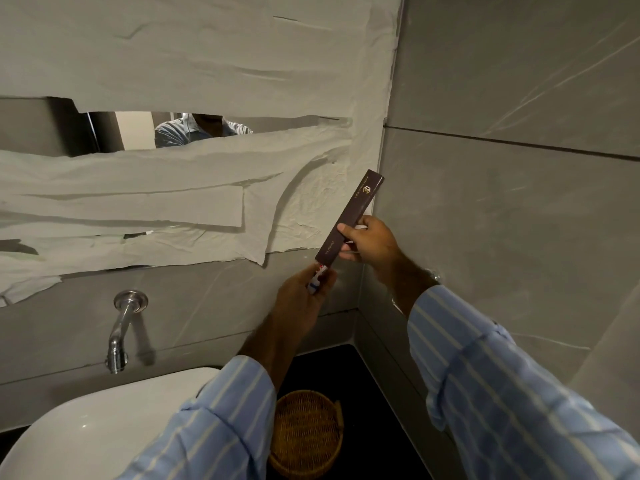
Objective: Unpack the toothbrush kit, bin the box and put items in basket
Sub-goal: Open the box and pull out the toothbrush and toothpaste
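Observation:
A long dark brown toothbrush kit box (pixel 349 219) is held up, tilted, in front of the wall corner. My right hand (pixel 372 244) grips it around the middle. At the box's lower open end, my left hand (pixel 304 299) pinches a small white tube with red and blue print (pixel 318 279), which sticks partly out of the box. A round wicker basket (pixel 306 433) sits on the dark counter below my arms, partly hidden by my left sleeve.
A white basin (pixel 104 431) fills the lower left, with a chrome wall spout (pixel 121 327) above it. Torn paper (pixel 173 188) covers the mirror; a gap shows a person's reflection. Grey tiled walls meet in a corner on the right.

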Demonstrator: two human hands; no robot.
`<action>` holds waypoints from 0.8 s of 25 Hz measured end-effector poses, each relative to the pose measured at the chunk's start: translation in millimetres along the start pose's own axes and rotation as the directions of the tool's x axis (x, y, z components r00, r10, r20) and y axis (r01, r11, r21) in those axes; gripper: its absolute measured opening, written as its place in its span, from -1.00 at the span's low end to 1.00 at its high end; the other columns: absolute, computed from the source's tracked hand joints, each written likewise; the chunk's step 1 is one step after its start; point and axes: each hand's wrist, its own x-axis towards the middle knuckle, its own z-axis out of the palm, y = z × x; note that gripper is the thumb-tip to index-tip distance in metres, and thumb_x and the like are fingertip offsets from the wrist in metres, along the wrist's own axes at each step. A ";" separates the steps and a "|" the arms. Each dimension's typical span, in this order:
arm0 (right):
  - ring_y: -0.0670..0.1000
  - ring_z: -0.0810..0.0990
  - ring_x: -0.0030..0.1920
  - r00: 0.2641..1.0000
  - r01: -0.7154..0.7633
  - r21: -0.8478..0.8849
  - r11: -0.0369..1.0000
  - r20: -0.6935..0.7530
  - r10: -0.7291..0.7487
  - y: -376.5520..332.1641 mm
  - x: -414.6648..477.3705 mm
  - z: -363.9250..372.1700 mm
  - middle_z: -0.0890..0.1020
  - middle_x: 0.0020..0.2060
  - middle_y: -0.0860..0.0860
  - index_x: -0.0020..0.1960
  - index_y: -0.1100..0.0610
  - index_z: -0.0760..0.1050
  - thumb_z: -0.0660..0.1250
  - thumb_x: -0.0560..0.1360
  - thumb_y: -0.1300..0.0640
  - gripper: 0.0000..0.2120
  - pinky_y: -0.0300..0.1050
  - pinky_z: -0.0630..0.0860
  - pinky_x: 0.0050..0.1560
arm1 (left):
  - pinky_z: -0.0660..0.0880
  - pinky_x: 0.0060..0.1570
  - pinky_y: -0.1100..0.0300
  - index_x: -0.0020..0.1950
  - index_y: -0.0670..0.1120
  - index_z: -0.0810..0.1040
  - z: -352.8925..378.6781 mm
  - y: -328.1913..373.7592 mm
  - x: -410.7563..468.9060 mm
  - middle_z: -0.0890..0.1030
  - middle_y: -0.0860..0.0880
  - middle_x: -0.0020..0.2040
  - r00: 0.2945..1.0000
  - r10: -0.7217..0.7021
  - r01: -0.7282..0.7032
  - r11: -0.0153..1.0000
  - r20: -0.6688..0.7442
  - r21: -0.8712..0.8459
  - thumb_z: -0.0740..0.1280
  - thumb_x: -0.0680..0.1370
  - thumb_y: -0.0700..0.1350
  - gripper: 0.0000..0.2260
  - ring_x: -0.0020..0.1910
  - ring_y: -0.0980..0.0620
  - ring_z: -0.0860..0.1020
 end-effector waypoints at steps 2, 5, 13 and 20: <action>0.07 0.70 -0.19 0.999 -0.041 0.057 0.998 -0.027 0.043 7.2 1.4 -3.0 0.66 0.12 0.25 0.30 0.28 0.41 0.35 0.57 0.18 -0.65 -0.01 0.71 -0.14 | 0.65 -0.01 0.08 0.03 -0.21 0.64 -4.6 -2.4 1.8 0.65 -0.21 0.05 0.998 0.057 -0.062 0.983 0.035 0.172 0.34 0.59 -0.18 -0.87 -0.01 -0.06 0.68; 0.08 0.71 -0.23 0.996 -0.048 0.125 0.991 -0.073 0.057 16.7 1.1 -8.0 0.67 0.08 0.25 0.21 0.28 0.45 0.35 0.57 0.19 -0.74 -0.08 0.71 -0.27 | 0.65 -0.05 0.18 0.08 -0.13 0.69 -11.5 -4.6 0.6 0.73 -0.09 -0.02 0.981 0.181 -0.189 0.819 0.070 0.542 0.42 0.53 -0.15 -0.84 -0.07 0.03 0.72; 0.04 0.75 -0.26 0.999 -0.040 0.065 0.997 -0.005 0.040 29.1 3.2 -6.4 0.72 -0.07 0.24 0.10 0.35 0.53 0.41 0.53 0.18 -0.75 -0.06 0.71 -0.18 | 0.66 -0.17 0.23 -0.04 -0.01 0.72 -15.9 13.9 3.5 0.71 0.10 -0.25 0.920 0.334 -0.299 0.267 0.203 0.916 0.47 0.48 0.03 -0.85 -0.24 0.11 0.71; 0.02 0.75 -0.26 0.997 -0.037 0.051 0.998 -0.068 0.040 27.6 2.1 -3.5 0.72 -0.03 0.23 0.14 0.31 0.51 0.43 0.52 0.19 -0.73 -0.10 0.70 -0.23 | 0.68 -0.03 -0.04 -0.18 0.05 0.73 -21.7 26.4 1.9 0.76 -0.08 -0.19 0.978 0.173 -0.175 0.370 0.118 0.912 0.49 0.47 -0.01 -0.95 -0.20 -0.04 0.71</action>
